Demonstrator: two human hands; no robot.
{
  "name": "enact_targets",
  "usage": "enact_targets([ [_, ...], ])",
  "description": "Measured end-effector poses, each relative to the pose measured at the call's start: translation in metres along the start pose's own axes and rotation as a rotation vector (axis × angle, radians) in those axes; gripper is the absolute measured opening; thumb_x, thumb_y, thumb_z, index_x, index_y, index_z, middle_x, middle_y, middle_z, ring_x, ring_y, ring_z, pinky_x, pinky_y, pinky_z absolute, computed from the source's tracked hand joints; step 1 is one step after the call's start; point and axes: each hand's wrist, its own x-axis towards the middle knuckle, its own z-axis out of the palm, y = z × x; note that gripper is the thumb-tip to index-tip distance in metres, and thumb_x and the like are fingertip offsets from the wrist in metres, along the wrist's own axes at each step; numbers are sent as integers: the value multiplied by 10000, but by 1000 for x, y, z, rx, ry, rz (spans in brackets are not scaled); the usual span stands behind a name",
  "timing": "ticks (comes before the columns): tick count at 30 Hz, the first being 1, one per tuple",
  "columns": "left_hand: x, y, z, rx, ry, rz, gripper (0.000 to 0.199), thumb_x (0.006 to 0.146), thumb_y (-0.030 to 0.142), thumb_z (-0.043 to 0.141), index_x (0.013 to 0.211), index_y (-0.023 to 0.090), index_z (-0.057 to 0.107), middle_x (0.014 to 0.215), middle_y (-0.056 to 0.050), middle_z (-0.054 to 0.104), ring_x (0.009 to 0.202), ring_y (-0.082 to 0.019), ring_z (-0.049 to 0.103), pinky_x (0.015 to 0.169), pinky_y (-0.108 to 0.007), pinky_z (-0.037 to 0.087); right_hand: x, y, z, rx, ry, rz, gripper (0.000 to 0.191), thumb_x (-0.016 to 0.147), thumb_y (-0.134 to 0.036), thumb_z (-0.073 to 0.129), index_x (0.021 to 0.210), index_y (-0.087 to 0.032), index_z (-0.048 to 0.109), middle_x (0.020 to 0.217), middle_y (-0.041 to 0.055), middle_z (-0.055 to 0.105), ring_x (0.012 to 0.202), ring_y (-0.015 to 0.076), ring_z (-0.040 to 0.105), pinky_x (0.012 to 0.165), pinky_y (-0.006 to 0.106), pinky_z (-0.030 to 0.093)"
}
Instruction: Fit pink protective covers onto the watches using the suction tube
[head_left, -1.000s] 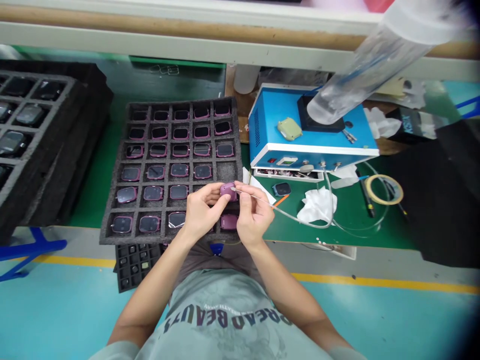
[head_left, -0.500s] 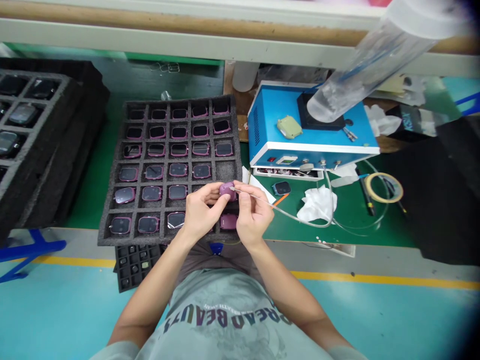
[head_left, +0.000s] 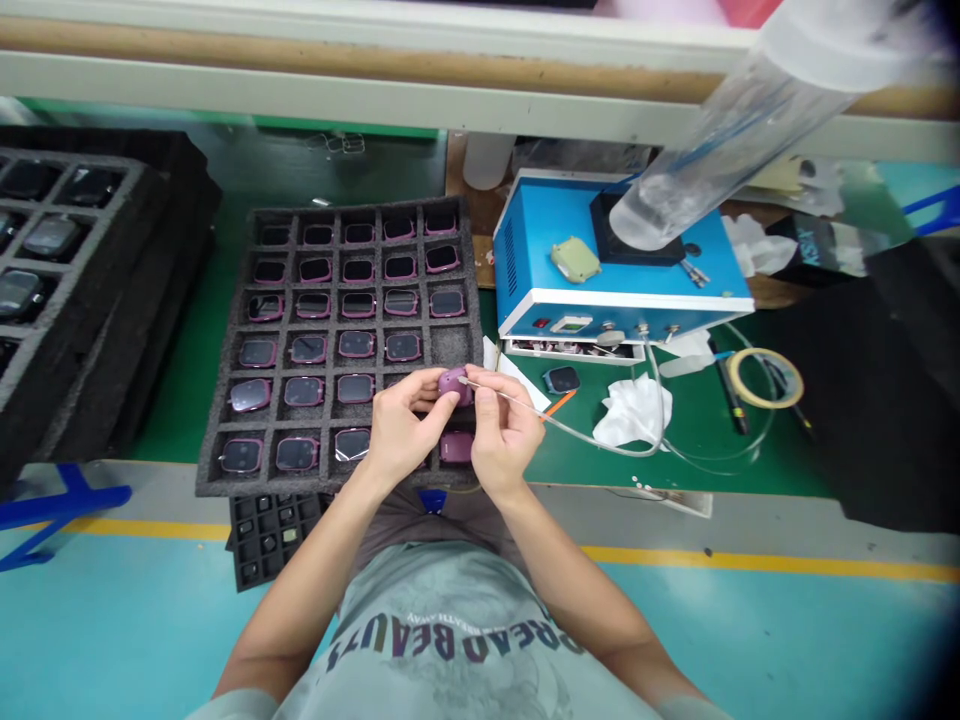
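Note:
Between thumb and fingers of my left hand [head_left: 409,412] is a purple watch case [head_left: 452,382], its back turned up. My right hand [head_left: 507,422] pinches the end of a clear thin tube [head_left: 577,436], whose pale tip touches the back of the case. Both hands are over the front right of a dark foam tray [head_left: 214,425]. Rows of purple-framed watch cases [head_left: 302,391] lie screen up in its compartments; another purple case [head_left: 456,447] lies back up under my hands. My hands hide several compartments.
A blue machine [head_left: 517,235] stands behind right, carrying a clear cylinder [head_left: 697,165] and a light green watch case [head_left: 576,258]. A dark watch case [head_left: 562,378], crumpled white tissue [head_left: 636,410] and tape roll [head_left: 766,379] lie right. Stacked foam trays [head_left: 142,230] rise at left.
The view has shifted slightly. My hands keep the same hold, with the tube tip still at the back of the purple case.

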Motion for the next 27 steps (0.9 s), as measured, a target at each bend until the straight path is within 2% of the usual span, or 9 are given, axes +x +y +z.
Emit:
enact_targets([
  [13,1,1,-1,48,0,26,268,856,275,743,1091,148,764,947,-69,819,785,-171,781,724,-257,643,0,2,1,51,-11,-1,136,1017,-274,613,1040,-228,739,1099,93,781,1065,218,766,935,400,654],
  [27,2,3,-1,60,14,35,260,850,299,749,1072,164,762,928,-64,821,776,-177,785,707,-267,649,3,0,3,17,-14,10,166,1020,-310,601,1014,-215,737,1059,102,774,1053,220,766,917,396,660],
])
